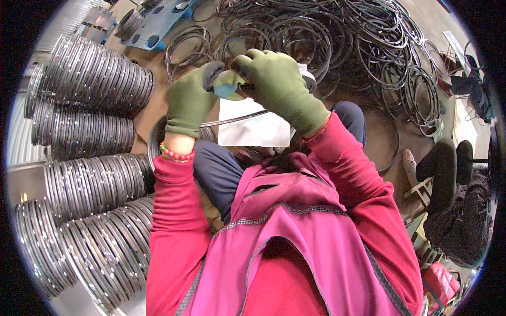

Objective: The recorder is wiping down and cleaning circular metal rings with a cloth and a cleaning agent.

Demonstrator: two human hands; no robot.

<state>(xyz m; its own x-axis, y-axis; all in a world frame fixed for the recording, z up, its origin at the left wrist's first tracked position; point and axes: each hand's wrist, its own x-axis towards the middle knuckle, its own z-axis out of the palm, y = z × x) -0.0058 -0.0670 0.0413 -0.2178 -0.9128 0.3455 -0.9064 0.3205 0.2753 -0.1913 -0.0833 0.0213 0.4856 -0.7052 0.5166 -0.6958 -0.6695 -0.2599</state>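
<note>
My left hand [192,95], in a green glove with dark fingertips, is raised in front of me with its fingers curled closed. My right hand [276,84], gloved the same way, is bent inward close beside it, its fingertips pinched together. Between them shows a small pale green and blue piece [229,88], which I cannot name; the fingers partly cover it. A whitish round object [308,78] pokes out beyond my right hand, mostly hidden. Below the hands lies a white sheet or board [254,129], with a thin dark hoop [243,118] crossing over it.
Stacks of dark metal hoops [97,73] stand along the left, several deep. A big tangle of loose black hoops [379,37] covers the floor ahead and to the right. A blue pallet [155,26] is at the far left. At right, another person's leg [440,163] shows near a dark cloth [458,226].
</note>
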